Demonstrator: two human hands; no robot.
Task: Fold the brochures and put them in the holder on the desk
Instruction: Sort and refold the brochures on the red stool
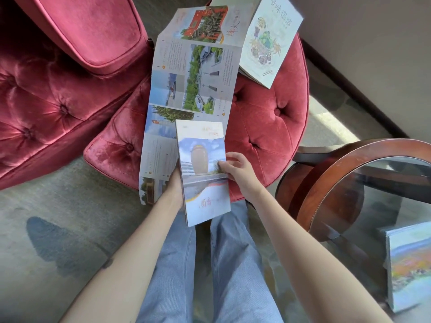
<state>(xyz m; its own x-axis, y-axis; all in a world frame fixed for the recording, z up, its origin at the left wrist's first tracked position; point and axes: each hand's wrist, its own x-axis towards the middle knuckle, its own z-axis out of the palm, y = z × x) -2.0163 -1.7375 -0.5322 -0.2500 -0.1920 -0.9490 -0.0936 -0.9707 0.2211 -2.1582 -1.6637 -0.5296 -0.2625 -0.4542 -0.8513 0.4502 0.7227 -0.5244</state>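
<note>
Unfolded brochure [191, 89] lengthwise on footstool [268, 127], folded booklet [268, 43] at its right

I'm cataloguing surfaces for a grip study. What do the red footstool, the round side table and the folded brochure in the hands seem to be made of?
Footstool: looks like velvet or a similar pile fabric, button-tufted, with streaky sheen.
Side table: glossy dark reddish wood rim, apparently varnished, around a clear top, likely glass, since the frame shows through.
Folded brochure: printed paper, creased into stacked panels; coating unclear.
</note>
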